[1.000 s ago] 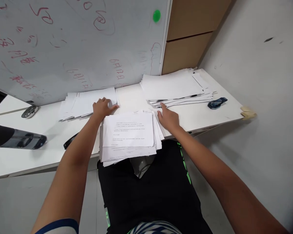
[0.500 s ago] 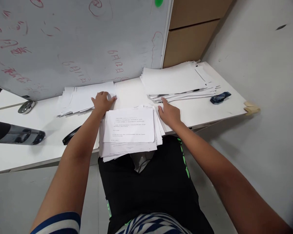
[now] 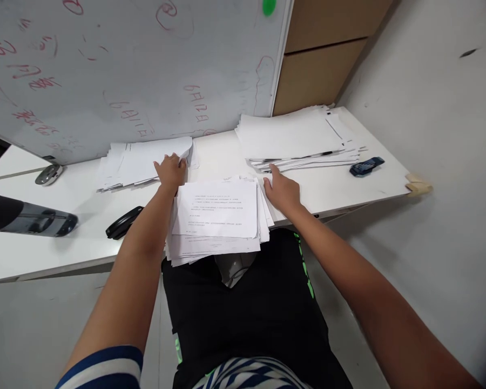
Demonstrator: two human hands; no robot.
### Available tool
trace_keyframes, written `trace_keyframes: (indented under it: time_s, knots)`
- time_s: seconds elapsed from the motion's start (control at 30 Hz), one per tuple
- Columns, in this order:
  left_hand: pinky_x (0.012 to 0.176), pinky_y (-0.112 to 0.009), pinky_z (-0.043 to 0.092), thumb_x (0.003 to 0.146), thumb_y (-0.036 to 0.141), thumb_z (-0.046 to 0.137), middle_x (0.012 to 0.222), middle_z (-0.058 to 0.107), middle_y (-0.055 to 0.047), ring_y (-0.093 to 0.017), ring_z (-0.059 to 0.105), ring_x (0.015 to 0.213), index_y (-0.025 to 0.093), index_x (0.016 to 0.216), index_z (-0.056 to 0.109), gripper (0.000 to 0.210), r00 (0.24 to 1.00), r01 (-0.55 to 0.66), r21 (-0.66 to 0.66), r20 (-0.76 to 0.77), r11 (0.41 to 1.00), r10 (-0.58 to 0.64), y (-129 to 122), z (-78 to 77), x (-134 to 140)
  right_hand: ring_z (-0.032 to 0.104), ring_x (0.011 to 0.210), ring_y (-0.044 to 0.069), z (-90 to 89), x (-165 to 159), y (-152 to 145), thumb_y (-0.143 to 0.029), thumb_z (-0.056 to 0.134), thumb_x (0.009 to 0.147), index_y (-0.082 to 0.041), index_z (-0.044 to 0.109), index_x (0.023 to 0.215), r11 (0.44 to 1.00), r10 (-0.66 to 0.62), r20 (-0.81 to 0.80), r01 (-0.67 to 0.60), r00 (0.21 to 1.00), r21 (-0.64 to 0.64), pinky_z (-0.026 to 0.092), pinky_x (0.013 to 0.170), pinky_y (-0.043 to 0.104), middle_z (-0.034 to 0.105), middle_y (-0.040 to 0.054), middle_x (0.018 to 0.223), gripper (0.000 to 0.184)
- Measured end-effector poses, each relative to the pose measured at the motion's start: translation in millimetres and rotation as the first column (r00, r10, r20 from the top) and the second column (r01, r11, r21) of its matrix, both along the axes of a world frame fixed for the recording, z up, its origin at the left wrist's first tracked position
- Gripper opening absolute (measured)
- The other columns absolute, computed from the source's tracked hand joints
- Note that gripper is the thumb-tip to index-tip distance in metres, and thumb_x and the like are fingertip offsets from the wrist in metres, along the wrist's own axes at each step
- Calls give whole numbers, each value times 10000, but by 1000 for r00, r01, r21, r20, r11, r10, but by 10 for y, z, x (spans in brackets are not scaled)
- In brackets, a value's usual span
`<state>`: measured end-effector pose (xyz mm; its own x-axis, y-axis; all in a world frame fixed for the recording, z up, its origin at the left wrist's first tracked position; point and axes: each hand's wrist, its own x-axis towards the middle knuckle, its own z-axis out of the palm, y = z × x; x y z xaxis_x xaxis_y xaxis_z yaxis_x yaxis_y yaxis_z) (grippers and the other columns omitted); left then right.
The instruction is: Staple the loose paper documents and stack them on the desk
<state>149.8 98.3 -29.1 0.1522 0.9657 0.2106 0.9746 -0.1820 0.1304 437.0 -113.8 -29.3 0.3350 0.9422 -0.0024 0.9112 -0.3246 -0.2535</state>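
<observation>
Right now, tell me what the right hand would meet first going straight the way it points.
The right hand would probably meet the near edge of the right paper stack; whether they touch is unclear.

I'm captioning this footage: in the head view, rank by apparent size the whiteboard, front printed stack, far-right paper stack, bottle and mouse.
1. Whiteboard, cut off by the frame
2. Front printed stack
3. Far-right paper stack
4. Bottle, also cut off
5. Mouse
</observation>
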Motion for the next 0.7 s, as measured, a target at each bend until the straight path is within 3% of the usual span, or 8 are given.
trace_keyframes:
  time_s: [0.1,0.2,0.33,0.43,0.53,0.63,0.7]
  knots:
    - [996,-505,367,913,444,402,1034,698,-174,-346,595,1094,164,1004,683,407,991,-62,-28,117,998,65,59,83,-35,655,920,286,5,4,6,-396,253,1034,-133,230,1546,1000,12,1,-12,1000,-8,434,753,335,699,161,1111,575]
    - [781,-395,463,891,477,450,774,650,-96,-269,616,845,172,773,627,371,879,-137,-50,455,989,145,125,252,-90,654,959,290,11,0,6,-393,243,1037,-127,229,1548,1000,20,4,-20,1000,-2,438,763,335,687,172,1155,576]
    - [732,-324,492,827,546,600,750,604,-43,-195,591,799,175,773,561,377,469,-108,-52,878,993,97,25,677,-129,666,918,289,12,-15,-6,-387,262,1034,-121,258,1541,999,9,-21,-8,1000,31,444,749,342,701,168,1113,572]
    - [871,-350,509,761,581,697,961,662,-63,-196,618,965,196,941,592,438,163,75,-25,987,997,12,-296,1110,-111,672,872,296,1,0,-3,-370,307,1023,-118,295,1530,997,17,-48,-13,999,70,449,734,355,714,163,1051,567]
    - [1003,-418,467,768,563,715,1173,654,-76,-219,603,1128,243,1080,603,460,-64,267,3,998,964,15,-803,1472,-75,668,862,304,4,23,-27,-364,345,1008,-112,340,1519,990,38,-107,-23,994,137,461,754,378,721,155,990,569]
    - [1031,-443,464,839,556,642,1254,641,-68,-250,571,1214,279,1150,620,417,-247,359,-7,964,933,102,-1374,1589,-64,658,888,283,56,-56,-178,-430,403,983,-146,410,1488,954,101,-317,-1,943,300,479,825,398,717,126,980,579]
    - [1006,-437,494,878,584,571,1248,650,-70,-260,569,1224,283,1158,638,416,-366,365,-26,915,931,169,-1722,1497,-60,643,983,267,136,-211,-366,-518,436,953,-169,412,1482,894,193,-561,91,805,439,498,863,389,689,128,1118,634]
